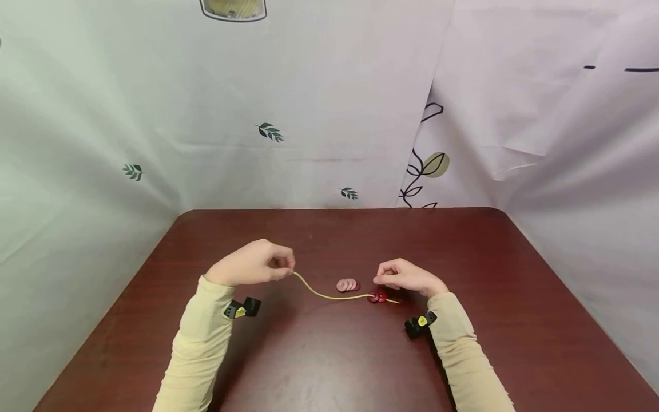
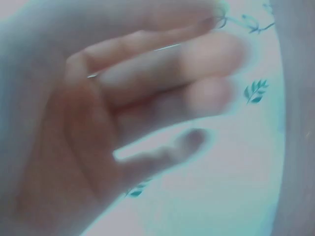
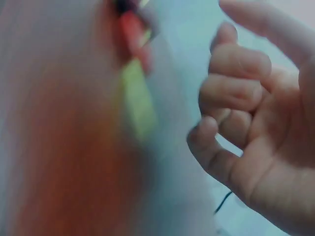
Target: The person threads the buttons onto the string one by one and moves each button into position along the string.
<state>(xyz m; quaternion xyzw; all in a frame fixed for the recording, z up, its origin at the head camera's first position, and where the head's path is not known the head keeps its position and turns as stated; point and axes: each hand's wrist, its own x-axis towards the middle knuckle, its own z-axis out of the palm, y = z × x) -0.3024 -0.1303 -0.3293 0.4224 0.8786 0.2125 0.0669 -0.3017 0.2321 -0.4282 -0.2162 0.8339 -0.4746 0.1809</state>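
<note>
A yellow string (image 1: 337, 298) crosses the frame's lower centre, its right part at red buttons (image 1: 373, 296) on the surface (image 1: 329, 355). The left hand's grip (image 1: 254, 263) pinches its left end; the right hand's grip (image 1: 409, 276), near the buttons, seems released. Pink discs (image 1: 342, 285) lie mid-frame.

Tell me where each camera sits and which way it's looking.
Head: worn on the head, facing forward and down at the table; the sleeves, left hand and right hand show.
Left wrist: worn on that wrist, facing the left hand's palm side, with printed leaves beyond; the blurred left hand shows.
Right wrist: worn on that wrist, facing the right hand's work, with the yellow cord blurred; the right hand shows.
Shared: head and right wrist both show the right hand and yellow cord.
</note>
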